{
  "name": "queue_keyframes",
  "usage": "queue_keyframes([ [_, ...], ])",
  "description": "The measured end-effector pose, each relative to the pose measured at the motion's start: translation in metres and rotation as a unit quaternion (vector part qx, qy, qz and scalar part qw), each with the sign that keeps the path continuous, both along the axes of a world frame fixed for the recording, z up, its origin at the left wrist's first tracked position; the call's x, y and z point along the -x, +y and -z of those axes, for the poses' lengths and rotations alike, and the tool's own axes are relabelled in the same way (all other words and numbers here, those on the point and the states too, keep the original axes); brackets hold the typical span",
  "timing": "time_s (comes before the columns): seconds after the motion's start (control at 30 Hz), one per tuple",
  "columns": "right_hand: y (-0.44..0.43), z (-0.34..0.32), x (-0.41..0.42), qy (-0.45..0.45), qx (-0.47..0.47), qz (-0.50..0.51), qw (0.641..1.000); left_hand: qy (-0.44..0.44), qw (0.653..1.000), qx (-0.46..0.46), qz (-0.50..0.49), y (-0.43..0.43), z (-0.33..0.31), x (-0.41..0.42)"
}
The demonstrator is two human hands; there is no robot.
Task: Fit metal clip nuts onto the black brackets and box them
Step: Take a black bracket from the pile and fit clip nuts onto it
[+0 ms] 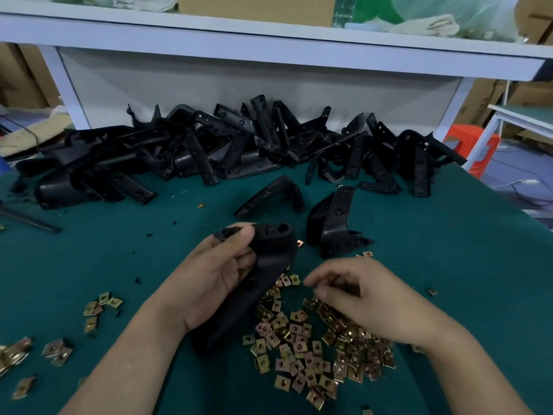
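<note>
Near the front of the green table (449,235), the left grip (215,277) is wrapped around one black bracket (269,253). Thumb on the upper end, fingers curled round the middle, long body angled down toward the wrist. The right grip (368,301) sits over the clip nuts (299,348) with fingers curled down into the pile. It's blurred, so can't tell if it pinches a nut or is just raking.

Handling, as a judgement:
- The bracket looks like moulded plastic, so stiff and light, with a matte surface that isn't slippery. One-hand hold is fine. Best held mid-body so the holed end stays free for the nut.
- The nuts are small folded sheet metal, light and hard, with likely sharp edges. They sit tangled in a heap, so picking one may drag its neighbours along. Pinch by the flat faces, open side toward the bracket edge.
- They are springy, so expect a firm push to seat one.

Other things:
- Bracket heap (239,145) along the back of the table.
- Two loose brackets (269,194) (332,223) just beyond the hands.
- Stray nuts (101,307) at left.
- Shelf (269,34) overhead.
- Packing box not identifiable.
</note>
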State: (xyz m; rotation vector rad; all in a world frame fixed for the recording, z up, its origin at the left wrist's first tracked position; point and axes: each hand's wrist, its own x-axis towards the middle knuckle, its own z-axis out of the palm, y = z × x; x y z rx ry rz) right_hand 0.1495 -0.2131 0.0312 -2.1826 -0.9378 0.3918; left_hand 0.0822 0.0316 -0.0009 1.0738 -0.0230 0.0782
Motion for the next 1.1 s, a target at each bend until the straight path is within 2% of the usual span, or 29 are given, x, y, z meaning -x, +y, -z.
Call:
queue_keyframes([
  [0.13,0.006,-0.002,0.001,0.092,-0.161,0.047,0.982,-0.025,0.996,-0.06,0.063,-0.005,-0.001,0.004],
  [0.23,0.011,-0.001,0.003,0.214,-0.292,0.086,0.928,-0.019,0.992,-0.08,0.097,-0.009,0.0,0.006],
  [0.3,0.014,-0.001,0.005,0.295,-0.338,0.083,0.89,-0.012,0.988,-0.089,0.122,-0.013,-0.001,0.006],
  [0.4,0.017,-0.002,0.008,0.349,-0.361,0.072,0.862,-0.004,0.985,-0.099,0.14,-0.017,-0.002,0.006],
  [0.77,0.02,-0.002,0.007,0.42,-0.404,0.085,0.808,0.002,0.984,-0.104,0.142,-0.015,-0.001,0.006],
  [0.9,0.019,-0.004,0.006,0.439,-0.388,0.08,0.806,0.002,0.987,-0.093,0.132,-0.015,-0.001,0.007],
  [1.1,0.015,-0.006,0.005,0.434,-0.359,0.084,0.822,-0.002,0.987,-0.087,0.137,-0.015,-0.002,0.007],
])
